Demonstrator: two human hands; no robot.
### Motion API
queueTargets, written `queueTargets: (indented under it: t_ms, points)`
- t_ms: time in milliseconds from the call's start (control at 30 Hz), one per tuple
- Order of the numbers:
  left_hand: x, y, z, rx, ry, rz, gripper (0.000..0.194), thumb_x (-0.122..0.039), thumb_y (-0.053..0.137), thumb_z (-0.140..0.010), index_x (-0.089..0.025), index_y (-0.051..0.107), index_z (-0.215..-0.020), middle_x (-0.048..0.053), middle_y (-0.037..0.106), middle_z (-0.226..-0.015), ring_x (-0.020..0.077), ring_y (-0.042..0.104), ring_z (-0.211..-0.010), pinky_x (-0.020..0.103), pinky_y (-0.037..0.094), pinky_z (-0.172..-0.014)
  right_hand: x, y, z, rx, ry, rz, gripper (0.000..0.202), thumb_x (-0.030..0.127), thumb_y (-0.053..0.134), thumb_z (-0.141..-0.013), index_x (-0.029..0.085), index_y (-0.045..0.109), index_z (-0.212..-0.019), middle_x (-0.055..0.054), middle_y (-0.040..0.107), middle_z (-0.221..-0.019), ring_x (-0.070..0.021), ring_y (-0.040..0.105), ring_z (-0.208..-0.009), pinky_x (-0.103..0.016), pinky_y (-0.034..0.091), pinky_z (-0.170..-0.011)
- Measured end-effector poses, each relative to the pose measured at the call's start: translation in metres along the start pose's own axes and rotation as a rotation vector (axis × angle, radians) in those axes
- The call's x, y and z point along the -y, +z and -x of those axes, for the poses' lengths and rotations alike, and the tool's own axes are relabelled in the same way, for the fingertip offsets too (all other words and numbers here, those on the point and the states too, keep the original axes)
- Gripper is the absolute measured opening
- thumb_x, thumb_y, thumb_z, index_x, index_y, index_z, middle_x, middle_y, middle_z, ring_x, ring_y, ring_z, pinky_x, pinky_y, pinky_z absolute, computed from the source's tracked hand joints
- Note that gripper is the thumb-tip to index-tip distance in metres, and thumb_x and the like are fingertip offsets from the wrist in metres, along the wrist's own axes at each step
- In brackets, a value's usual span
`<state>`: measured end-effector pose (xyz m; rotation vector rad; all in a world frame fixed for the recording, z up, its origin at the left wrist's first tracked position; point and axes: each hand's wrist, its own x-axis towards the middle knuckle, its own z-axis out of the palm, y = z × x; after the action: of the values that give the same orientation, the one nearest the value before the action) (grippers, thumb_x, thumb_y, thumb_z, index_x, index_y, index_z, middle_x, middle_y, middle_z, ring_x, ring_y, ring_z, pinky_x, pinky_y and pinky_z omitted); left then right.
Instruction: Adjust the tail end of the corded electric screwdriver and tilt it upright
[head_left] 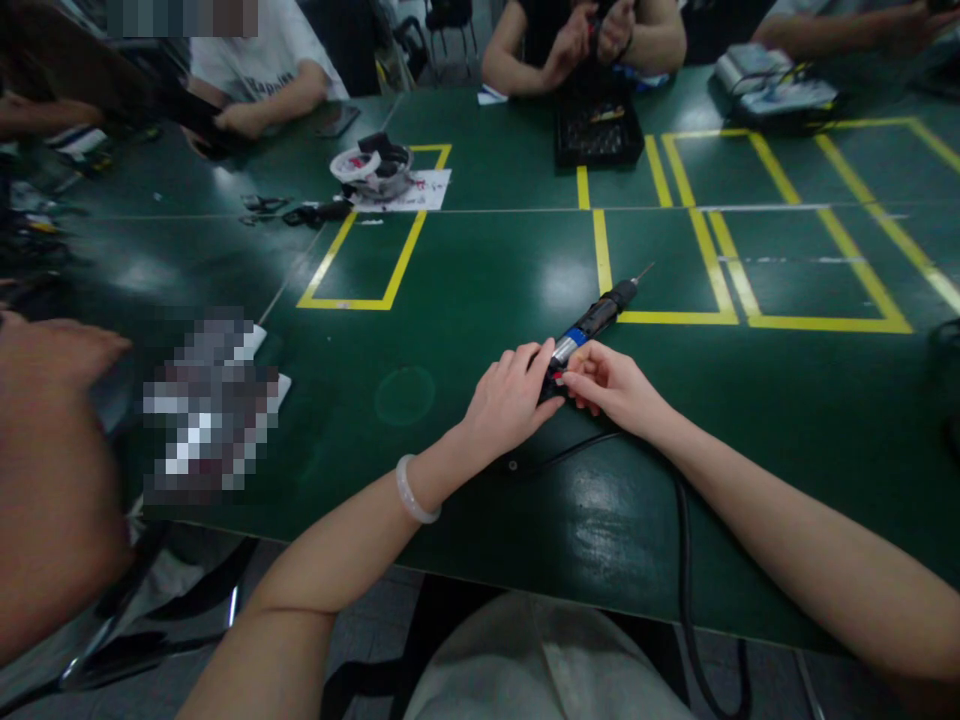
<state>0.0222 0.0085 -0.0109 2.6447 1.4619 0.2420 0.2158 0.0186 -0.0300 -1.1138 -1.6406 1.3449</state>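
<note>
An electric screwdriver [598,316] with a black grip, a blue band and a silver section lies on the green table, its thin bit pointing away to the upper right. My left hand [510,395] is wrapped over its rear end from the left, thumb underneath. On the other side, my right hand [609,385] has its fingers curled against the rear part, thumb and forefinger pinched at a small red and white piece [558,379]. Whether that piece belongs to the tool is unclear. My fingers hide most of the rear end.
A black cable [684,540] runs over the table's front edge. Tape rolls [371,170] lie on a white paper further back. Opposite, a person's hands are above a black tray [598,135]. A grey device [772,85] stands back right. Another person's arm [60,450] is close on the left.
</note>
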Motion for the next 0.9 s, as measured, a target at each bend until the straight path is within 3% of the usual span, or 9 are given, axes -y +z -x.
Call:
queueTargets:
  t_ms: [133, 200, 267, 367, 533, 667, 800, 900]
  points:
    - [0.000, -0.001, 0.000, 0.023, -0.003, 0.008, 0.071, -0.042, 0.060, -0.097, -0.010, 0.033, -0.155, 0.017, 0.052, -0.143, 0.0304, 0.054, -0.121, 0.042, 0.049, -0.100, -0.001, -0.005, 0.003, 0.043, -0.381, 0.509, 0.009, 0.029, 0.060, -0.096, 0.020, 0.058, -0.096, -0.004, 0.066, -0.087, -0.0152, 0.061, -0.071, -0.027, 0.049, -0.063]
    - [0.001, -0.001, -0.001, 0.032, -0.006, 0.008, 0.072, -0.041, 0.061, -0.096, -0.010, 0.033, -0.155, 0.017, 0.051, -0.143, 0.0304, 0.053, -0.121, 0.043, 0.048, -0.101, -0.002, -0.009, 0.006, 0.107, -0.523, 0.722, 0.010, 0.025, 0.054, -0.100, 0.020, 0.062, -0.102, -0.009, 0.069, -0.104, -0.0195, 0.066, -0.088, -0.029, 0.051, -0.071]
    - [0.001, -0.001, 0.000, 0.035, -0.006, 0.004, 0.072, -0.038, 0.062, -0.095, -0.012, 0.032, -0.155, 0.017, 0.050, -0.144, 0.0302, 0.053, -0.121, 0.043, 0.048, -0.101, -0.003, -0.012, 0.008, 0.145, -0.611, 0.875, 0.016, 0.025, 0.051, -0.102, 0.019, 0.065, -0.107, -0.011, 0.068, -0.110, -0.0218, 0.066, -0.097, -0.030, 0.051, -0.075]
    - [0.002, -0.001, 0.000, 0.040, -0.005, -0.008, 0.074, -0.039, 0.064, -0.094, -0.012, 0.032, -0.155, 0.017, 0.050, -0.145, 0.0301, 0.053, -0.121, 0.042, 0.048, -0.100, -0.003, -0.015, 0.010, 0.151, -0.660, 0.974, 0.021, 0.028, 0.051, -0.102, 0.019, 0.069, -0.108, -0.011, 0.068, -0.104, -0.0215, 0.065, -0.093, -0.030, 0.050, -0.074]
    - [0.000, -0.001, 0.000, 0.035, 0.002, -0.043, 0.081, -0.049, 0.064, -0.094, -0.009, 0.031, -0.156, 0.018, 0.049, -0.146, 0.0304, 0.054, -0.120, 0.040, 0.048, -0.098, 0.002, -0.014, 0.012, 0.150, -0.602, 0.910, 0.027, 0.029, 0.047, -0.104, 0.019, 0.072, -0.100, -0.010, 0.068, -0.096, -0.0202, 0.064, -0.087, -0.029, 0.049, -0.072]
    - [-0.008, 0.000, -0.001, 0.023, -0.047, -0.083, 0.068, -0.042, 0.056, -0.099, -0.009, 0.033, -0.154, 0.019, 0.051, -0.143, 0.0293, 0.057, -0.117, 0.039, 0.048, -0.093, 0.001, -0.013, 0.011, 0.135, -0.443, 0.698, 0.024, 0.031, 0.050, -0.101, 0.022, 0.072, -0.103, -0.008, 0.070, -0.097, -0.0192, 0.064, -0.081, -0.030, 0.049, -0.072]
    - [-0.008, 0.002, -0.002, -0.018, -0.040, -0.089, 0.063, -0.040, 0.055, -0.100, -0.011, 0.036, -0.153, 0.019, 0.054, -0.139, 0.0288, 0.058, -0.115, 0.038, 0.048, -0.093, -0.008, -0.019, 0.007, 0.015, -0.212, 0.387, 0.021, 0.035, 0.060, -0.096, 0.022, 0.067, -0.111, 0.000, 0.062, -0.074, -0.0139, 0.054, -0.059, -0.028, 0.045, -0.061]
    - [0.002, 0.003, -0.002, -0.025, -0.030, -0.104, 0.066, -0.039, 0.058, -0.099, -0.010, 0.035, -0.153, 0.020, 0.053, -0.140, 0.0292, 0.057, -0.115, 0.039, 0.048, -0.093, -0.013, -0.024, 0.003, -0.084, -0.111, 0.176, 0.022, 0.041, 0.061, -0.095, 0.020, 0.065, -0.101, 0.003, 0.054, -0.066, -0.0121, 0.051, -0.054, -0.026, 0.042, -0.054]
